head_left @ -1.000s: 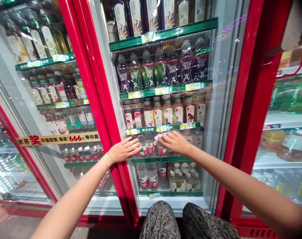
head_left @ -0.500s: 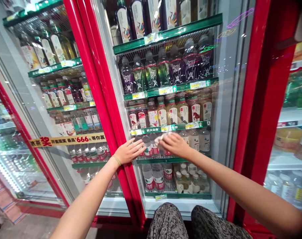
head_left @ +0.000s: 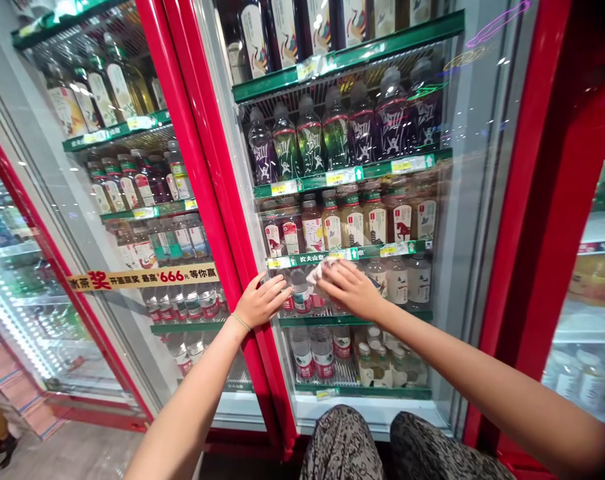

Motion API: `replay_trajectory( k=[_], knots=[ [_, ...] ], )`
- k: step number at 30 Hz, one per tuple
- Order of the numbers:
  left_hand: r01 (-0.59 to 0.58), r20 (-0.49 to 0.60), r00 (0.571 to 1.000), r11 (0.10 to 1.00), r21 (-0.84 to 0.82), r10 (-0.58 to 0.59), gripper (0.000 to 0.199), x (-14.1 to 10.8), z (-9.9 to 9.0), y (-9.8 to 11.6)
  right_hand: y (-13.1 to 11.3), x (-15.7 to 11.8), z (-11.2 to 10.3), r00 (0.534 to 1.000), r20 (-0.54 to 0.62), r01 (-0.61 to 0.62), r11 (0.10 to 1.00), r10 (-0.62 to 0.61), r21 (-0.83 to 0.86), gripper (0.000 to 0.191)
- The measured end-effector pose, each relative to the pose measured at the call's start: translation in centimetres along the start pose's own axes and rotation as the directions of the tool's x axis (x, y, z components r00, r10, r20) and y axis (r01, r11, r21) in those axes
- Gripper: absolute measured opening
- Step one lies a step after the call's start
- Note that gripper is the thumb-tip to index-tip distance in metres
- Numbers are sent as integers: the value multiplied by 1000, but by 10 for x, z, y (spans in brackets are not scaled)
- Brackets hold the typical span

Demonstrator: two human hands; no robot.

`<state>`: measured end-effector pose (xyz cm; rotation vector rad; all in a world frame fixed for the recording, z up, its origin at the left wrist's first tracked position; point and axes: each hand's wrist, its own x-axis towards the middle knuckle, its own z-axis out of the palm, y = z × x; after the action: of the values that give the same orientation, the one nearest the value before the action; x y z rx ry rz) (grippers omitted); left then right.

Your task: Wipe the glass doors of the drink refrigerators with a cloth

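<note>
- The left hand is laid flat over the red door frame, its fingers extended toward the left edge of the glass door.
- A white cloth is gripped in the bent fingers of the right hand.
- The cloth is held at the glass, nearer the door's left edge than its right; firm contact cannot be told.
- Behind the glass, clear bottles are stood near the lowest shelf's left front corner.
</note>
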<state>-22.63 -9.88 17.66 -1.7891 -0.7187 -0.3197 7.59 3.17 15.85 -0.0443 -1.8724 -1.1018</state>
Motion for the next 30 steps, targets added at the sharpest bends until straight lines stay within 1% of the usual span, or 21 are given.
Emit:
replay_trajectory(
  k=[1,2,3,5,7,8,9,11,13,15,16,17,19,21,22,23,25,27,28,29,30],
  knots=[
    [16,-3,1000,1000,8,-16,44,-1,0,1,0,8,1,998,-9,-66,998,66,10,37],
    [28,-1,1000,999,16,-28,43,-1,1,1,-3,14,3,997,-1,-82,996,82,24,38],
    [38,2,999,999,26,-38,42,-2,1,2,-11,15,4,999,24,-48,998,47,36,36],
    [64,10,998,997,52,-64,38,-3,1,3,-32,9,5,984,90,149,986,-155,75,28],
    [99,19,995,993,68,-100,35,-4,1,4,-49,-2,4,920,122,358,925,-372,125,20],
    [114,25,993,991,67,-116,34,-5,1,4,-52,-7,4,893,125,416,898,-433,140,18],
    [122,29,992,991,62,-124,33,-5,1,4,-50,-8,4,884,126,433,891,-450,138,19],
    [124,38,991,991,44,-125,31,-5,0,4,-38,-1,4,924,122,353,932,-361,86,25],
    [123,37,992,992,28,-124,29,-5,1,3,-23,13,5,980,93,172,985,-174,31,30],
    [131,29,991,991,19,-131,29,-5,3,4,-18,26,8,998,67,4,1000,-6,28,34],
    [139,23,990,990,14,-139,28,-5,3,4,-21,28,10,997,75,-22,999,19,46,36],
    [148,16,989,989,10,-148,28,-5,4,4,-27,27,13,995,97,0,998,-7,70,37],
    [166,-4,986,986,2,-166,27,-4,1,5,-42,19,17,973,132,168,976,-187,142,34],
    [178,-33,983,984,3,-178,26,-3,-6,5,-50,12,20,912,119,362,907,-393,217,28],
    [191,-55,980,982,8,-190,25,-2,-12,5,-49,12,20,890,106,410,881,-443,236,26],
    [216,-82,973,976,15,-214,23,-2,-19,5,-45,15,20,887,104,417,877,-449,238,27],
    [309,-149,942,951,23,-302,21,-1,-34,5,-34,31,17,930,131,317,928,-345,196,35],
    [419,-205,890,908,22,-406,20,0,-46,8,-28,49,16,978,155,123,985,-141,125,45],
    [458,-221,869,889,19,-443,19,0,-51,10,-29,54,16,986,160,40,994,-56,103,49],
    [479,-225,857,877,15,-464,19,0,-55,14,-34,57,19,986,164,2,995,-19,100,51],
    [489,-220,852,872,6,-476,19,0,-57,19,-42,55,22,985,167,16,993,-35,116,51]
  ],
)
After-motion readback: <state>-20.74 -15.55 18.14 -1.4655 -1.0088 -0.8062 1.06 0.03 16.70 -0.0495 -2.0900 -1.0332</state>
